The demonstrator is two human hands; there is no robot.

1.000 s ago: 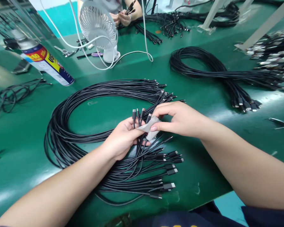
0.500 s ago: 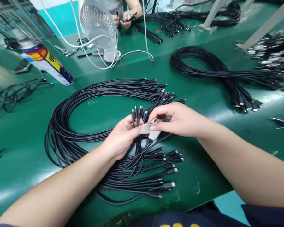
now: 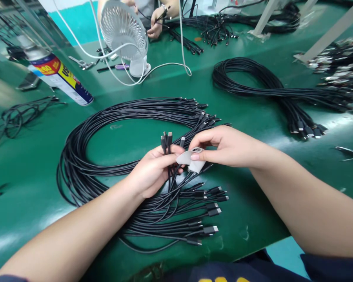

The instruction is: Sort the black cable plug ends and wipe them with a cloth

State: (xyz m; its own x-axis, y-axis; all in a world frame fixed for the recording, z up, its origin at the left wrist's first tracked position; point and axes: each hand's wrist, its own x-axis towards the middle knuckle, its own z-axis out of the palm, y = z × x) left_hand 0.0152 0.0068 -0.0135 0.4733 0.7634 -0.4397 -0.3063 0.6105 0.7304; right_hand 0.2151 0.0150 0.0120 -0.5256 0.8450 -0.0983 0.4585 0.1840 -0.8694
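left hand [image 3: 153, 169] grasps cable ends [image 3: 170, 139] | right hand [image 3: 219, 147] pinches pale strip [image 3: 197, 166] | risk: ends may slip if grip slackens

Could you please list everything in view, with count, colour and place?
Cloth: one, pale grey, in the right hand
Cable ends: several, black, in the left hand
Near cable bundle: one, black, looped below the hands
Second cable bundle: one, black, right
Connector pile: uncountable, black and silver, far right
Back cables: many, black, top
Spray can: one, multicoloured, upper left
Fan: one, white, top
Purple-handled tool: one, beside the fan
Table: one, green, under everything
Co-worker: one, grey top, behind the fan
Left hand: one, bare, centre
Right hand: one, bare, centre
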